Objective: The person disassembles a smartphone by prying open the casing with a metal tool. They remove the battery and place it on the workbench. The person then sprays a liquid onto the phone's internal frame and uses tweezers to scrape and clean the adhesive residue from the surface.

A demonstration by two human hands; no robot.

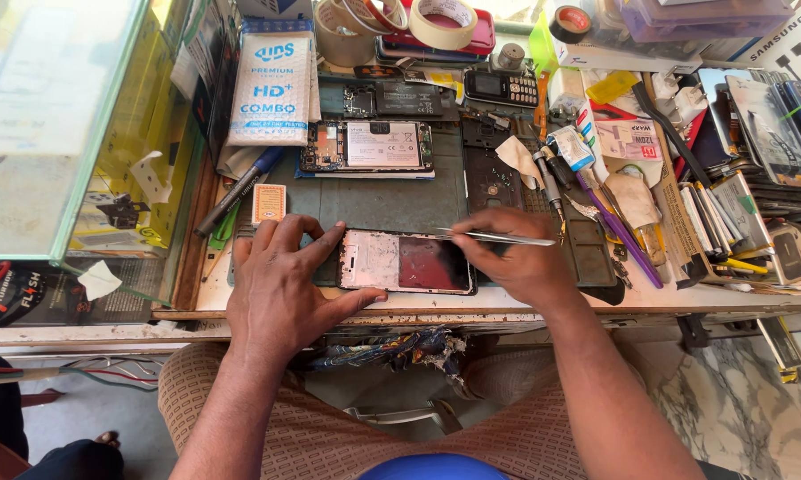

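left hand (280, 284) flat, grip wide, hiding the phone frame's (407, 263) end — right hand (516, 258) pinches tweezers (498, 237).

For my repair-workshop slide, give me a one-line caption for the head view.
Left hand steadies a flat opened phone panel while right hand holds thin metal tweezers over it.

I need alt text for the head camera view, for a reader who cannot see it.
A person's left hand presses down a phone screen panel lying on a cluttered workbench, while the right hand holds tweezers over its top edge. An opened phone, tape rolls and tools lie behind.
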